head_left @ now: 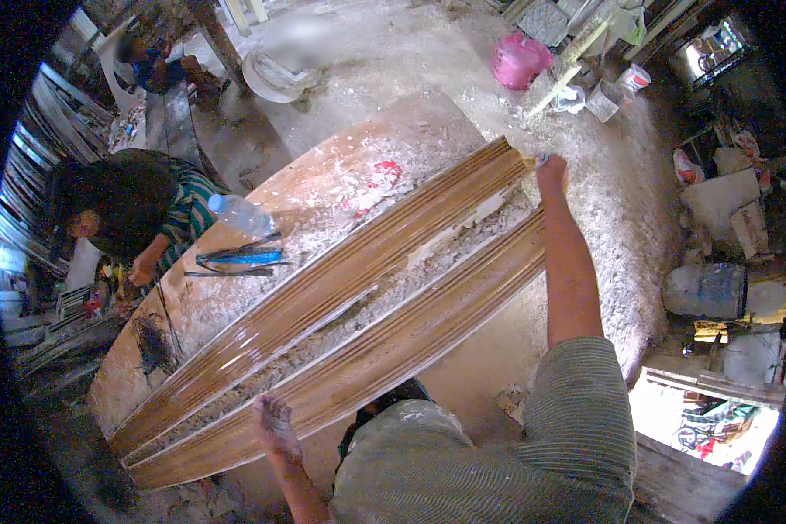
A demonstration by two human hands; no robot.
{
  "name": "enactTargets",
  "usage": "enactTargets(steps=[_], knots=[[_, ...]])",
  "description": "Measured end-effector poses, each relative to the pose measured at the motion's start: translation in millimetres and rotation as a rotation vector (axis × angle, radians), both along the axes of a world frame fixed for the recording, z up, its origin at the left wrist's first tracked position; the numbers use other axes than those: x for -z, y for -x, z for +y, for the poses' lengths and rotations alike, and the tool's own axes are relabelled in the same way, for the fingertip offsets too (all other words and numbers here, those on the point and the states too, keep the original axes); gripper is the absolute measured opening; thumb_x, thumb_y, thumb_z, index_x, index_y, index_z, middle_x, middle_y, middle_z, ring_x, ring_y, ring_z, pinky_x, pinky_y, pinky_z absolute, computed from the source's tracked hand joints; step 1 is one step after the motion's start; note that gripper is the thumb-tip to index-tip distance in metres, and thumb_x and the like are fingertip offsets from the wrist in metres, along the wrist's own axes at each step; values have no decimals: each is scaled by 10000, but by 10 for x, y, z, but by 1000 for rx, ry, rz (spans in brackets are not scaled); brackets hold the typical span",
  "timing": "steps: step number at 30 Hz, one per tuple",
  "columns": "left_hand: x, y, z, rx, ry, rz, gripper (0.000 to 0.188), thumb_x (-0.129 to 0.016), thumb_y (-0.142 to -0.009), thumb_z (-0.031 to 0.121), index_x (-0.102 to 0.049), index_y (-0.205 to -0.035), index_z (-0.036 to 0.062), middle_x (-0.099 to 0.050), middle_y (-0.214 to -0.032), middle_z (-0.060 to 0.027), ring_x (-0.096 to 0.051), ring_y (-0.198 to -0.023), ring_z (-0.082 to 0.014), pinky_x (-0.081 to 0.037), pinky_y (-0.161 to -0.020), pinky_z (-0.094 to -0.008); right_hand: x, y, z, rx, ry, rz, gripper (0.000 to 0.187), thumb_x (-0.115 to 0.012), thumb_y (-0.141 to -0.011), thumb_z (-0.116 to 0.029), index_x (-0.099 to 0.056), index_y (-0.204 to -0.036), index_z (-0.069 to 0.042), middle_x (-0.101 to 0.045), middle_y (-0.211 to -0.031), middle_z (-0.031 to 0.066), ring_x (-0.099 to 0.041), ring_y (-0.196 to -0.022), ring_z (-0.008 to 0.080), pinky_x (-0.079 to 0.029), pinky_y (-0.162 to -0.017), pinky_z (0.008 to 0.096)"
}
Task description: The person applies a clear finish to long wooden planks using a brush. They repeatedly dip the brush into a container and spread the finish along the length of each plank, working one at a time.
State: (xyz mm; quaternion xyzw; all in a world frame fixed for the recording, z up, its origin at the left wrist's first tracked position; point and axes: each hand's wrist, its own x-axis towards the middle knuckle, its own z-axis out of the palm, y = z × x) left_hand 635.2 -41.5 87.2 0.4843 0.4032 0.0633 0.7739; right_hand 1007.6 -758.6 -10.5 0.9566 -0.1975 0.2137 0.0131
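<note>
Two long, brown, ridged moulding lengths lie side by side at a slant: a far one (349, 278) and a near one (393, 341). Between them runs a strip of crumbly whitish plaster (402, 269). At the far right end, my right hand (550, 175) is closed beside the far moulding's tip. A small pale bit shows at its fingers; I cannot make out what it is. My left hand (277, 426), whitened with dust, lies by the near moulding's front edge with its fingers stretched out. Whether it presses on the moulding is unclear.
The plaster-spattered worktable (314, 188) carries a clear bottle (240, 215) and blue-black strips (244, 258). Across its left side, a person in a striped shirt (190, 196) bends low. Another person (162, 70) sits farther back. A pink bag (520, 61) and white tubs (603, 100) stand beyond.
</note>
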Motion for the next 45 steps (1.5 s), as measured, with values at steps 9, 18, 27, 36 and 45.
enactTargets(steps=[9,18,27,36,45], knots=[[-1366,-309,-483,-406,645,-148,297,-618,-1022,306,-597,-1243,109,-647,-1097,-38,-593,-844,-163,-506,-735,-310,-309,2048,1090,-364,-610,141,312,-800,-847,-277,-756,-1095,-93,-749,-962,135,-715,-902,339,-565,-836,467],[-1933,-186,-830,57,578,-291,325,-522,-1058,271,-598,-1292,60,-665,-1098,-77,-612,-945,-219,-520,-808,-381,41,1237,-1188,-72,-88,175,208,-696,-836,-172,-739,-979,-27,-728,-955,219,-703,-879,404,-559,-778,496],[-1412,448,-848,273,-404,-214,299,-653,-990,179,-530,-1241,72,-587,-1152,-72,-596,-994,-190,-516,-893,-394,526,1912,84,-349,-503,329,318,-677,-952,-229,-647,-1174,-4,-671,-1200,163,-638,-1119,304,-503,-1024,430],[-1468,1156,206,279,-951,-147,303,-736,-902,101,-618,-1176,52,-656,-1182,-179,-634,-1087,-357,-508,-945,-444,-172,2995,4197,-564,-854,336,140,-746,-881,-74,-779,-1006,-18,-774,-1015,94,-710,-885,205,-547,-894,352],[-528,3521,2065,-382,-728,135,147,-699,-926,76,-639,-1059,59,-673,-1023,-73,-635,-955,-189,-508,-892,-343,260,4121,7601,-378,-1208,381,276,-805,-900,-258,-775,-1041,-22,-757,-930,47,-705,-771,187,-556,-711,365]])
